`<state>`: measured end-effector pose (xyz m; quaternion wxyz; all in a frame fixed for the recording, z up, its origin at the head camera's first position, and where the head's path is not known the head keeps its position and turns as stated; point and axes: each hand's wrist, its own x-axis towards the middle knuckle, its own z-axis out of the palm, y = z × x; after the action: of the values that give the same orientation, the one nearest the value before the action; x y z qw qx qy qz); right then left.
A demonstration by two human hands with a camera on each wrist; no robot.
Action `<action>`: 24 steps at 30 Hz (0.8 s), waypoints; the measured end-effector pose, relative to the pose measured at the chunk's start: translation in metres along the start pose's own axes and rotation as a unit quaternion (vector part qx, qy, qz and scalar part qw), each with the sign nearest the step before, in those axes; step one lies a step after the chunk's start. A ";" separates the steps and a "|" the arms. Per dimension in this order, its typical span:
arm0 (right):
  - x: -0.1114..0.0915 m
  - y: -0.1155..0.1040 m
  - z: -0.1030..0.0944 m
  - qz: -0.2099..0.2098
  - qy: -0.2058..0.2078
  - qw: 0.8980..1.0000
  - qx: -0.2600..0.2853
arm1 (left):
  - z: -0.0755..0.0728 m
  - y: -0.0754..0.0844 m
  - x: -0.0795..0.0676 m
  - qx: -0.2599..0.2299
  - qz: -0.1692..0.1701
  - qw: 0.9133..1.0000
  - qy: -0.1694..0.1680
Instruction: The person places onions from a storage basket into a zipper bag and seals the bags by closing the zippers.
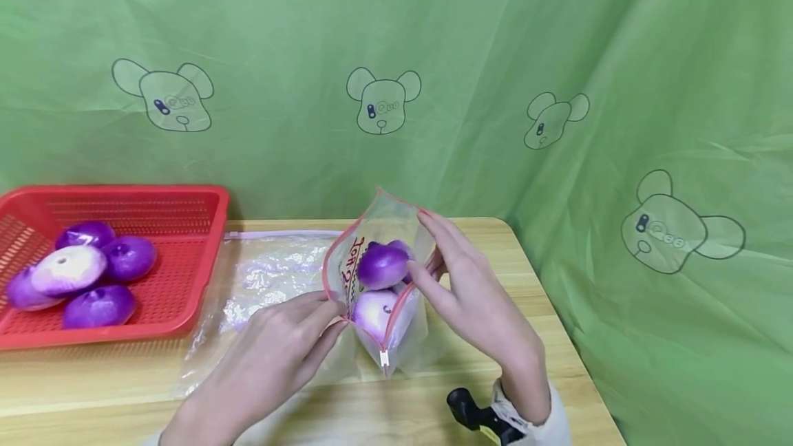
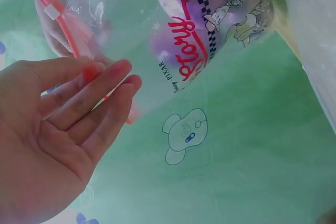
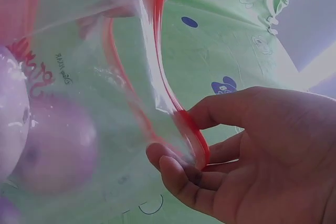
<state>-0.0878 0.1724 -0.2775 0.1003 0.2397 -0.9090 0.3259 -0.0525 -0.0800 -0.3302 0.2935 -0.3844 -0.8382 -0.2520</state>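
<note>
A clear zip bag point(image 1: 405, 346) with a red zip edge, a white slider point(image 1: 384, 358) and red lettering stands with its mouth spread wide. Inside lie round purple-and-white vegetables, perhaps onions or turnips: a purple one point(image 1: 381, 267) on top and a paler one point(image 1: 374, 313) below. My left hand point(image 1: 272, 343) pinches the left side of the red rim between thumb and fingers, as the left wrist view also shows. On the opposite side, my right hand point(image 1: 477, 294) grips the rim, with the red strip point(image 3: 197, 137) between thumb and fingers.
A red plastic basket point(image 1: 213, 246) at the left holds several similar vegetables point(image 1: 130, 257). Another clear bag point(image 1: 279, 274) with a pale zip lies flat on the wooden table point(image 1: 495, 239). A black object point(image 1: 464, 408) sits by the right wrist. Green curtains point(image 1: 279, 19) hang behind.
</note>
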 end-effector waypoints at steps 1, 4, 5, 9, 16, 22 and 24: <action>0.000 0.000 0.000 0.000 0.002 1.000 -0.002 | 0.000 0.000 0.000 -0.001 0.000 1.000 -0.002; 0.000 0.001 0.000 -0.007 0.006 1.000 -0.006 | -0.001 -0.002 -0.001 0.003 -0.006 1.000 -0.010; -0.001 0.001 0.000 -0.009 0.007 1.000 -0.007 | -0.002 -0.003 -0.001 0.007 -0.011 1.000 -0.015; -0.001 0.001 0.000 -0.015 0.011 1.000 -0.013 | -0.004 -0.008 -0.003 0.029 -0.042 0.998 -0.037; -0.001 0.001 0.002 -0.018 0.011 1.000 -0.008 | -0.009 -0.015 -0.005 0.058 -0.130 0.983 -0.113; 0.002 0.001 0.006 -0.014 0.017 1.000 -0.016 | -0.015 -0.020 -0.004 0.068 -0.182 0.967 -0.162; 0.002 0.000 0.008 -0.014 0.017 1.000 -0.019 | -0.016 -0.021 -0.005 0.071 -0.183 0.965 -0.173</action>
<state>-0.0900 0.1667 -0.2833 0.1250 0.2451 -0.9098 0.3108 -0.0622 -0.1045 -0.3265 0.1193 -0.2408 -0.9480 -0.1708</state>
